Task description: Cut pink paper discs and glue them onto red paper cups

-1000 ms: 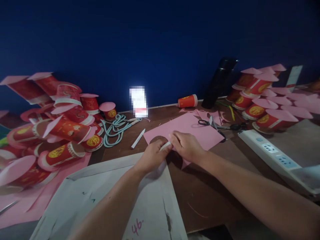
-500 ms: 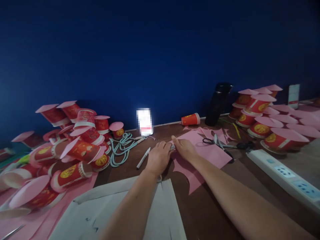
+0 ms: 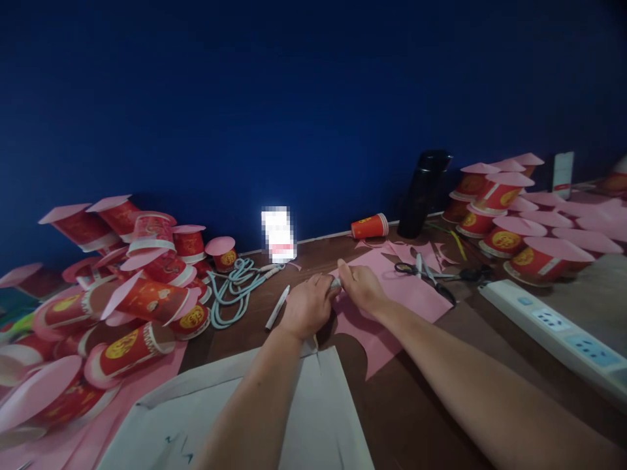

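Clasping small whitish item (image 3: 336,283) over bench (image 3: 416,418) between tightly curled left grip (image 3: 307,303) and right grip (image 3: 361,287). Risking creasing pink sheet (image 3: 414,297) at 3 o'clock if leaning down; risking knocking white pen (image 3: 278,307) at 9 o'clock if jerking leftward.

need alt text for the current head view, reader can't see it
A person's left hand and right hand meet at a small white object, mostly hidden, above the edge of a cut pink paper sheet. Red paper cups with pink tops crowd both sides; scissors and a power strip lie to the right, with a dark blue wall behind.
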Demonstrator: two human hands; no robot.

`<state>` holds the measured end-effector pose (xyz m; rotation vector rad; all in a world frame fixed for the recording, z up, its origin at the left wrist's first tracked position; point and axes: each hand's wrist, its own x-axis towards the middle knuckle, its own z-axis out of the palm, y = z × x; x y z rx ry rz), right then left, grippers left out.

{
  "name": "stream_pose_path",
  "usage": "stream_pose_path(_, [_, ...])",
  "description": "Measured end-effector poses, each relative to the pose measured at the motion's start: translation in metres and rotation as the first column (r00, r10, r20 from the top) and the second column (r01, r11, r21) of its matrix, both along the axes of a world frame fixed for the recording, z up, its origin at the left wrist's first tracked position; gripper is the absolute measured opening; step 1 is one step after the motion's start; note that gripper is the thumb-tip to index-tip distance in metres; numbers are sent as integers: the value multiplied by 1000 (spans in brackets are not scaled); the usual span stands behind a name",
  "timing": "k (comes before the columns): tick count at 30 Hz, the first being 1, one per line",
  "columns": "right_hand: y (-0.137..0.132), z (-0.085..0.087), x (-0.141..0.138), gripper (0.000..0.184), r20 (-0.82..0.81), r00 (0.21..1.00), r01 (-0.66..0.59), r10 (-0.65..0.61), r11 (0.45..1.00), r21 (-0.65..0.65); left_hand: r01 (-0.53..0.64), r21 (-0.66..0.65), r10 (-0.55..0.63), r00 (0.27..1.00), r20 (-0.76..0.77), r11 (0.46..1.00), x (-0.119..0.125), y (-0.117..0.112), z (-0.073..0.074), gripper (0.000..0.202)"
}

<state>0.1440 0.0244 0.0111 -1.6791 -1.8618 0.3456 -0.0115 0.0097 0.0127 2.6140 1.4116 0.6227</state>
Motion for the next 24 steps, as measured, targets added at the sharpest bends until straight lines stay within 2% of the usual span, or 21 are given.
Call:
stream_pose_path(4, [-5,2,-1,66,53,998,-26,24,998,53,96,-233,-29,960,278,968,-5,-1,12,35])
stream_pose_path(6, [-7,3,0,64,73,995,-80,72,991,105,178,-421,27,899,437,889,-9,0,15,37])
stream_pose_path(7, [-8,3,0,63,91,990,-122,109,981,151,246,-531,73,857,510,811,-11,1,15,40])
stream_pose_path(9, [-11,3,0,61,133,973,-215,187,944,250,432,-692,185,757,627,579,-15,3,12,45])
stream_pose_path(10, [-12,3,0,60,148,965,-252,217,924,288,519,-716,231,710,665,467,-16,4,9,46])
stream_pose_path(11, [-12,3,-1,59,148,961,-270,234,912,308,581,-715,267,672,691,389,-17,6,6,47])
stream_pose_path(12, [-12,3,-1,58,133,961,-273,243,911,309,609,-708,290,648,704,357,-17,6,3,46])
stream_pose_path(13, [-11,2,0,57,103,964,-265,245,920,289,603,-707,302,642,705,369,-16,7,1,46])
stream_pose_path(14, [-9,2,0,57,57,969,-246,239,936,252,561,-713,304,653,693,420,-15,8,-1,45])
stream_pose_path(16, [-4,1,3,60,-66,976,-198,209,970,139,384,-701,273,725,632,601,-13,9,-3,43])
stream_pose_path(18, [1,-1,6,67,-187,967,-170,171,985,21,178,-585,216,814,539,791,-11,10,-2,38])
stream_pose_path(19, [4,-2,7,71,-224,963,-160,151,987,-23,107,-502,181,852,492,858,-11,10,-1,35])
stream_pose_path(21, [7,-5,9,75,-237,963,-150,125,984,-91,44,-354,107,912,397,934,-11,9,-1,31])
stream_pose_path(24, [9,-8,8,74,-176,975,-166,139,975,-150,48,-211,5,969,245,976,-9,7,-1,31])
